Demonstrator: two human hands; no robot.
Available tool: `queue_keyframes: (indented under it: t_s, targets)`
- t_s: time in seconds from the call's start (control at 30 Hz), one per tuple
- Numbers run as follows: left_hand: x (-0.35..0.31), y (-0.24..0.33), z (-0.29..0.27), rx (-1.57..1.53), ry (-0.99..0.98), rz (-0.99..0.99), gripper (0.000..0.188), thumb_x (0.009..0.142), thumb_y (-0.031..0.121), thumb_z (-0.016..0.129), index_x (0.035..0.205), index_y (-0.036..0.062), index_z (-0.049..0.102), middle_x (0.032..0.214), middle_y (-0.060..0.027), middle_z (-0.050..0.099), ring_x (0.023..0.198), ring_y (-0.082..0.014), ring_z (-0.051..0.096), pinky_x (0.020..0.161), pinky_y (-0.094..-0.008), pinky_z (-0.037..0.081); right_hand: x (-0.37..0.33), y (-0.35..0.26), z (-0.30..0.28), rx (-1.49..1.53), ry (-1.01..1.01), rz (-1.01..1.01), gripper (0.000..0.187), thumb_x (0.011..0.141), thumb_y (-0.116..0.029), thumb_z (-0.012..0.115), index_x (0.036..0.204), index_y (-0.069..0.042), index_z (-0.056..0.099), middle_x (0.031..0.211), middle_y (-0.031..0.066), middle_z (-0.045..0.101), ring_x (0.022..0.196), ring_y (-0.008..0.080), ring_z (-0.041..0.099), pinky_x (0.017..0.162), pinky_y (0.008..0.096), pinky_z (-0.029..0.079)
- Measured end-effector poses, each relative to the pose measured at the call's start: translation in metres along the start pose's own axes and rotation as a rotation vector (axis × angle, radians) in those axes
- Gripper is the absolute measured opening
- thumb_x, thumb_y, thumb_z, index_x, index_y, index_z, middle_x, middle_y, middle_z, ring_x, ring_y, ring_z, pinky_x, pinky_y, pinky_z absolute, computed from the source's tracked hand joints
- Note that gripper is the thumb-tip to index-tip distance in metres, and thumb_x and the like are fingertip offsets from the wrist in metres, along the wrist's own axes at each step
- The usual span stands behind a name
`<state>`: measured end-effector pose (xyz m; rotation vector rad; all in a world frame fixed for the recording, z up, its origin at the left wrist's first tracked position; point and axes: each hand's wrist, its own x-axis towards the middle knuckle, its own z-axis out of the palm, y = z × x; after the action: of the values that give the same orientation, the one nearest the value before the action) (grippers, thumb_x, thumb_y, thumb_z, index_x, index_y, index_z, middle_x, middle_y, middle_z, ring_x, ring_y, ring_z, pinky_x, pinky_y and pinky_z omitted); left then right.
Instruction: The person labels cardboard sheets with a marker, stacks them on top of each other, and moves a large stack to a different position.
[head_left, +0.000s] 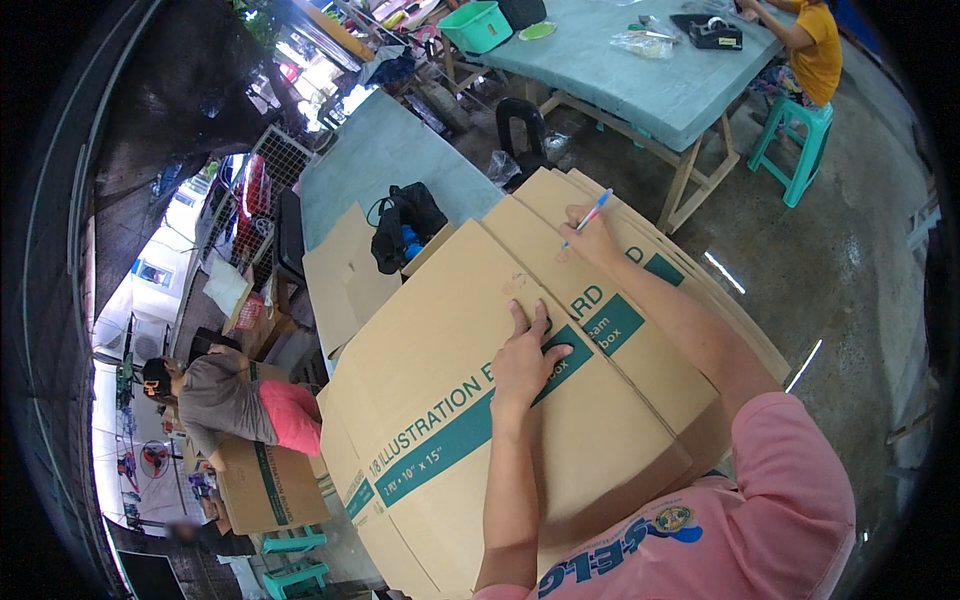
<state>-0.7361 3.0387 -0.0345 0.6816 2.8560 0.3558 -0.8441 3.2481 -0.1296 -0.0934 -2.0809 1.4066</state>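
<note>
A stack of flattened brown cardboard boxes (430, 400) with green printed bands lies in front of me. My left hand (525, 355) rests on the top sheet near its middle, fingers spread and pressing down. Farther right, my right hand (590, 238) grips a white and blue pen (603, 202). The pen's lower end meets the cardboard beside a small reddish mark. Another faint reddish mark sits on the sheet just above my left fingertips.
A blue-green table (420, 150) stands beyond the stack, bearing a black bag (405, 225). Behind it, another table (610, 60) holds a tape dispenser (715, 35); a person in yellow sits on a green stool (795, 150). At left, a person in grey handles a cardboard box (270, 485).
</note>
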Motion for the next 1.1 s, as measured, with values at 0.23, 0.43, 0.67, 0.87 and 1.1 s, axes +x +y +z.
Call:
queue_keyframes:
  t_s: [0.23,0.43,0.67,0.87,1.1]
  targets:
    - [0.0,-0.001,0.001,0.002,0.004,0.006,0.076,0.074,0.035,0.074,0.141,0.0164,0.041,0.143,-0.0275,0.034,0.102,-0.033,0.063,0.083,-0.0399,0.052,-0.002,-0.004,-0.003,-0.062,0.003,0.064,0.021,0.076,-0.012,0.061,0.067,-0.001,0.046,0.056,0.0169,0.047,0.054,0.0327,0.053,0.052,0.0425,0.039]
    - [-0.001,0.0,-0.001,0.011,0.007,0.001,0.076,0.074,0.036,0.073,0.14,0.0161,0.042,0.142,-0.0275,0.035,0.102,-0.0338,0.063,0.083,-0.0398,0.052,0.0,-0.007,-0.006,-0.018,0.01,0.038,0.022,0.074,-0.009,0.06,0.063,-0.001,0.042,0.053,0.0134,0.042,0.05,0.0276,0.05,0.05,0.0403,0.038]
    - [0.0,0.001,-0.001,0.026,0.001,-0.002,0.077,0.074,0.039,0.073,0.141,0.0177,0.041,0.143,-0.0273,0.034,0.104,-0.0353,0.062,0.084,-0.0413,0.052,-0.015,-0.016,-0.011,0.151,-0.064,0.067,0.029,0.077,-0.001,0.057,0.06,-0.003,0.034,0.05,0.0041,0.033,0.048,0.0127,0.051,0.046,0.0335,0.042]
    - [0.001,0.002,-0.002,0.023,-0.024,-0.026,0.076,0.075,0.041,0.072,0.141,0.0192,0.04,0.144,-0.0257,0.034,0.105,-0.0358,0.061,0.084,-0.042,0.052,-0.016,-0.016,-0.006,0.397,-0.143,0.139,0.03,0.079,0.0,0.055,0.06,-0.004,0.033,0.05,0.0033,0.037,0.05,0.0132,0.057,0.047,0.0317,0.046]
    - [0.0,0.001,-0.002,-0.013,-0.023,-0.034,0.077,0.074,0.04,0.072,0.141,0.0192,0.04,0.144,-0.0254,0.033,0.105,-0.0342,0.062,0.084,-0.042,0.052,-0.017,-0.02,-0.011,0.27,-0.135,0.097,0.029,0.078,0.0,0.055,0.059,-0.005,0.035,0.051,0.0052,0.043,0.053,0.0155,0.062,0.046,0.0313,0.045]
